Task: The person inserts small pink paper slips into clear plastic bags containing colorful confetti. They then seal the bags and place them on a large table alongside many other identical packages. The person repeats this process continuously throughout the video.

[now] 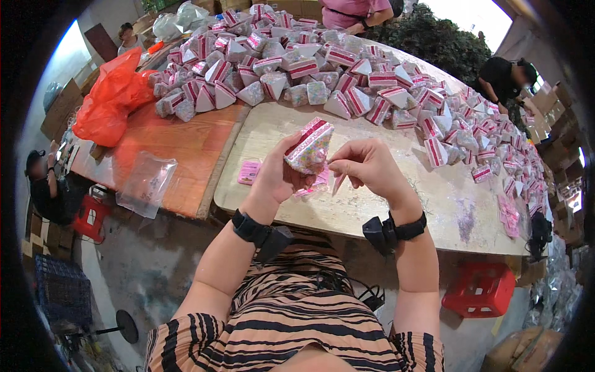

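My left hand [277,170] is closed around a wedge-shaped imitation cake slice [312,146], with pink, white and dark red layers and a speckled multicoloured side. It is held tilted above the pale tabletop [297,214]. Close to the slice's right side, my right hand [375,170] pinches a small pink tag [338,184] between thumb and fingers. Whether that tag is joined to the slice cannot be made out. A stack of pink tags [249,172] lies beside my left wrist, and more pink pieces show partly under my hands.
A large heap of similar cake slices [304,65] spreads across the far side and right. An orange-red plastic bag [111,99] and a clear bag [147,183] lie on the left, brown table [180,146]. Red stools [478,290] stand below; several people are around.
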Tool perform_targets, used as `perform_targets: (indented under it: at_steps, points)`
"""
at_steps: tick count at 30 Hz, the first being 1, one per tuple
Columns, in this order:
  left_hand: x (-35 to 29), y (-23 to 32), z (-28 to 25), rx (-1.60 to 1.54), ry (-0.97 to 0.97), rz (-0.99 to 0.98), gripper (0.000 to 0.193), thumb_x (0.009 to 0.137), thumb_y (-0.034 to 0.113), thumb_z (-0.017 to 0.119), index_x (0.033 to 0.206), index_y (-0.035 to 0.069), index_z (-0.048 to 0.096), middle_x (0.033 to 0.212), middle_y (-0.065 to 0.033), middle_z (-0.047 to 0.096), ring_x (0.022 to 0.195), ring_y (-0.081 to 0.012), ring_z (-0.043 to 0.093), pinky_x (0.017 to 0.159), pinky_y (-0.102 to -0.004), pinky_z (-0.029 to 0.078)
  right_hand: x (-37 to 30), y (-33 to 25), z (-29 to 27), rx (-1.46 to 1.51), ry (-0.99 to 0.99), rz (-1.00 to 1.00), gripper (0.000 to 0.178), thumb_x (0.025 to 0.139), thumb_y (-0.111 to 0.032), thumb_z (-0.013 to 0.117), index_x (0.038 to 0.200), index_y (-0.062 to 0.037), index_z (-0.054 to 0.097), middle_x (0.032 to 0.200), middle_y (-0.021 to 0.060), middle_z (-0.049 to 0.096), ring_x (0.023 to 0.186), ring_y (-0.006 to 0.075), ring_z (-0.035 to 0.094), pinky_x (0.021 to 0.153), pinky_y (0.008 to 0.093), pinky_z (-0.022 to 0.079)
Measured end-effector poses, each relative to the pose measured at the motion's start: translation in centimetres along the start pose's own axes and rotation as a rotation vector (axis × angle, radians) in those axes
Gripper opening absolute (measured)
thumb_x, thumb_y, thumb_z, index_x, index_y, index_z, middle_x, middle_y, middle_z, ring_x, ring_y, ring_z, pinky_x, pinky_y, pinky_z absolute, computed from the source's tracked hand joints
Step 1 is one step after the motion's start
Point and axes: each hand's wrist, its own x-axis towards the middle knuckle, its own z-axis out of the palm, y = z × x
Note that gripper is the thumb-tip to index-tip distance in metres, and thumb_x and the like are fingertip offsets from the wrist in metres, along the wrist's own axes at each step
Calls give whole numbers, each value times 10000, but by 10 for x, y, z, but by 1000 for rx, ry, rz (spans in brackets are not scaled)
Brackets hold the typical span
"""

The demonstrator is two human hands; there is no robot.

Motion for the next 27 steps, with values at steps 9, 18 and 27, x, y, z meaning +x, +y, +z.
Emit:
perform_targets:
  at_steps: [9, 18, 27]
  points:
    - [6, -9, 6, 49, 20, -41, 431, 913, 434, 561, 1139, 69, 598, 924, -85, 675, 688, -193, 657, 530, -326, 538, 10, 32, 0, -23, 36, 51, 214, 753, -169, 804, 709, -21, 655, 581, 13, 602, 446, 54, 488, 398, 202, 344]
    - [2, -8, -10, 563, -11, 179, 578, 999, 523, 358, 1380, 95, 436, 1033, -96, 668, 801, -170, 660, 568, -278, 524, 3, 63, 36, 432, 151, 127, 749, 801, -216, 767, 1356, 6, 316, 1080, 154, 594, 752, 197, 663, 473, 300, 533]
    - [-7, -18, -5, 790, -97, 185, 596, 990, 459, 453, 1407, 37, 406, 1143, -104, 519, 683, -96, 545, 530, -197, 471, -70, 116, -67, 870, 332, -45, 356, 875, 11, 513, 1230, 4, 529, 1223, 103, 585, 1076, 210, 587, 849, 310, 517]
